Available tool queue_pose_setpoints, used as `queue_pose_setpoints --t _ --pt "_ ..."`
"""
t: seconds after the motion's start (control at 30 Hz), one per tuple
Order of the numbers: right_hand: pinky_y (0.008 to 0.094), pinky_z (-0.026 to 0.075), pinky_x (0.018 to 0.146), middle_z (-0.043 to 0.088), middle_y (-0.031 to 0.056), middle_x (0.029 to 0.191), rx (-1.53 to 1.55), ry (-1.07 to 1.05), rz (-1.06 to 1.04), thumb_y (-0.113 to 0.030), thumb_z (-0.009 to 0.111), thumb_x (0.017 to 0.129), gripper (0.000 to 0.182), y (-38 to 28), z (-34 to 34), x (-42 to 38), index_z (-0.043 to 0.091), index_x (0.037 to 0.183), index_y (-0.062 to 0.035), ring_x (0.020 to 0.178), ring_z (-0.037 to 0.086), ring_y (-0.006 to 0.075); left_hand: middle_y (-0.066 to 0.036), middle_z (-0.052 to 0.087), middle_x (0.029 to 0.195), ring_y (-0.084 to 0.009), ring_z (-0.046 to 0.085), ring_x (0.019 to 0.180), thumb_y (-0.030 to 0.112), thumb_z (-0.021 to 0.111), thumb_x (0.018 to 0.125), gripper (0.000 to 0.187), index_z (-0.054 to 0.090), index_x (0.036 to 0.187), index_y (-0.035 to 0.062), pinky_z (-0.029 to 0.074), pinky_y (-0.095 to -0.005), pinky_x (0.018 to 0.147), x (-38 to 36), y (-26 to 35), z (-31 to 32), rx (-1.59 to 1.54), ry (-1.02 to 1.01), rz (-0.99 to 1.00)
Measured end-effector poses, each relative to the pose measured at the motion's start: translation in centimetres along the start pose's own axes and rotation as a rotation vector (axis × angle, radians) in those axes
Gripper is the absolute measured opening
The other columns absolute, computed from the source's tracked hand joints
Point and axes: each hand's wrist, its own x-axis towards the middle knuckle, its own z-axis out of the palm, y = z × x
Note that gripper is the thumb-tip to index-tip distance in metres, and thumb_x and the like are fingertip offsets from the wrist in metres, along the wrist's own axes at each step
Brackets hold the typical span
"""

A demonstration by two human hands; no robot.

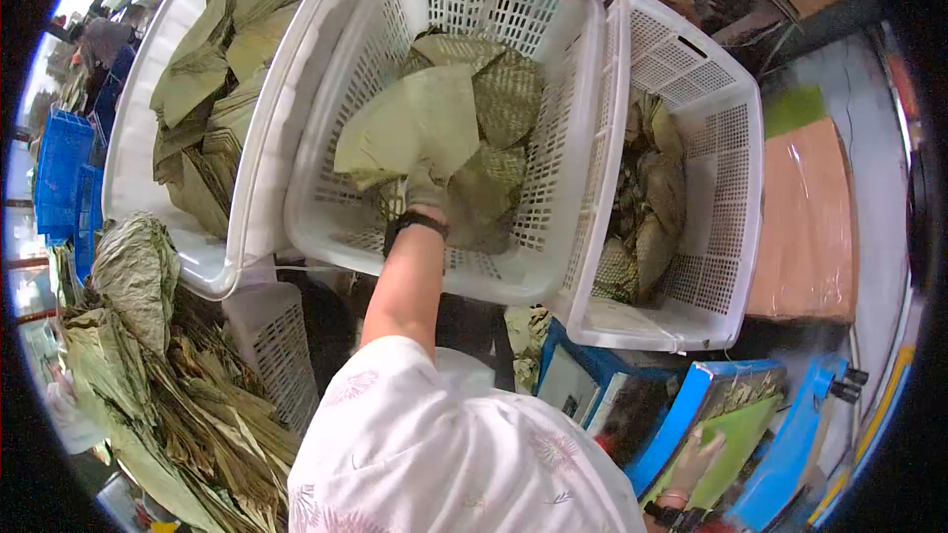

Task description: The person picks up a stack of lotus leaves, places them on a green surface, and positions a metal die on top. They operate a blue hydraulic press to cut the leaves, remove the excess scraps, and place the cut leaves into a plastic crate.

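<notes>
My left hand (427, 186), with a dark band on its wrist, reaches into the middle white plastic basket (326, 128). Its fingers close on the near edge of a pale green stack of dried leaves (410, 123); part of the grip is hidden. More folded dried leaves (509, 99) lie beneath and beside that stack. At the lower right, my right hand (694, 462) rests on a bright green leaf sheet (743, 434) by a blue-edged machine (676, 415). Its fingers look stretched out over the sheet.
A white tub (133, 158) of stacked leaves stands left, and another white basket (716, 168) with leaf bundles stands right. Long dried leaves (128, 375) pile at lower left. Blue crates (64, 173) are at far left, a cardboard box (805, 227) at right.
</notes>
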Motion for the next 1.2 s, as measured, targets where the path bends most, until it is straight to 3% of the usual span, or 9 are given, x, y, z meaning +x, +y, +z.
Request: queue_pose_setpoints --t 0.2,0.27,0.43,0.63,0.7,0.77,0.8,0.83,1.2 --pt "0.0483 0.032 0.114 0.05 0.0269 0.141 0.325 -0.151 -0.001 -0.039 0.052 0.105 0.058 -9.9 -5.7 2.5 0.046 0.143 0.0053 0.134 0.045 0.0433 -0.008 0.058 0.141 -0.032 0.056 0.124 0.024 0.057 0.103 0.041 0.056 0.142 0.0135 0.048 -0.052 0.102 3.0 0.9 -4.3 0.228 -0.04 -0.085" --pt "0.0473 0.032 0.114 0.05 0.0264 0.141 0.465 -0.141 -0.05 -0.037 0.053 0.105 0.056 -14.4 -7.3 4.2 0.047 0.141 0.0052 0.134 0.045 0.0422 -0.008 0.064 0.13 -0.0293 0.059 0.115 0.025 0.057 0.103 0.033 0.063 0.133 0.013 0.05 -0.0525 0.098 8.0 -1.1 -10.5 0.792 -0.29 0.487" --pt "0.0466 0.032 0.116 0.048 0.0238 0.145 0.305 -0.113 -0.469 -0.03 0.059 0.1 0.05 -17.1 -5.9 7.6 0.052 0.139 0.0017 0.135 0.046 0.0389 -0.006 0.068 0.112 -0.0194 0.064 0.099 0.012 0.065 0.097 0.027 0.065 0.122 0.0025 0.055 -0.0366 0.085 -10.2 7.8 1.0 0.379 -0.049 0.1" --pt "0.0445 0.036 0.115 0.053 0.0212 0.141 0.445 -0.2 -0.87 -0.017 0.063 0.097 0.041 -17.6 -2.5 11.8 0.057 0.132 0.0032 0.131 0.051 0.038 -0.005 0.069 0.102 -0.0131 0.064 0.092 0.007 0.073 0.091 0.027 0.065 0.116 -0.0003 0.055 -0.0277 0.082 -24.1 15.3 1.1 0.563 -0.265 0.731" --pt "0.0454 0.04 0.112 0.059 0.0194 0.138 0.433 -0.243 -0.971 -0.03 0.062 0.098 0.045 -18.5 -1.8 12.8 0.06 0.132 -0.0014 0.129 0.054 0.0379 -0.003 0.068 0.1 -0.0123 0.063 0.092 0.003 0.072 0.09 0.023 0.065 0.112 -0.0011 0.054 -0.0278 0.082 -30.9 17.7 -0.7 0.684 -0.345 0.932" --pt "0.0551 0.04 0.111 0.056 0.0183 0.139 0.38 -0.128 -1.391 -0.038 0.077 0.089 0.056 -18.8 -1.3 13.6 0.059 0.135 -0.0111 0.127 0.052 0.0432 -0.009 0.07 0.096 -0.016 0.066 0.089 0.008 0.074 0.086 0.021 0.067 0.103 -0.0021 0.054 -0.0296 0.083 -39.6 20.2 -2.4 0.994 -0.15 1.097" --pt "0.0486 0.044 0.107 0.057 0.0208 0.136 0.324 0.026 -1.606 -0.038 0.07 0.095 0.049 -19.1 -1.2 14.1 0.061 0.132 -0.0064 0.123 0.056 0.0406 -0.012 0.072 0.097 -0.0225 0.069 0.09 0.014 0.075 0.086 0.024 0.069 0.105 0.0009 0.055 -0.0333 0.083 -43.1 21.1 -4.2 1.204 -0.023 1.246" --pt "0.046 0.044 0.106 0.059 0.0221 0.133 0.463 -0.26 -1.225 -0.037 0.065 0.099 0.046 -21.0 -5.1 9.9 0.061 0.131 -0.0032 0.123 0.056 0.0395 -0.014 0.073 0.099 -0.029 0.071 0.092 0.02 0.076 0.085 0.027 0.07 0.106 0.0039 0.055 -0.0369 0.084 -46.1 22.0 -6.1 1.414 0.115 1.374" --pt "0.043 0.042 0.109 0.06 0.0222 0.135 0.505 -0.449 -1.224 -0.038 0.064 0.099 0.051 -24.0 -4.8 6.3 0.06 0.134 -0.0009 0.128 0.054 0.0367 -0.023 0.073 0.103 -0.039 0.07 0.096 0.038 0.077 0.082 0.04 0.072 0.103 0.0039 0.055 -0.0465 0.085 -69.1 35.8 -22.7 1.801 1.24 0.98"
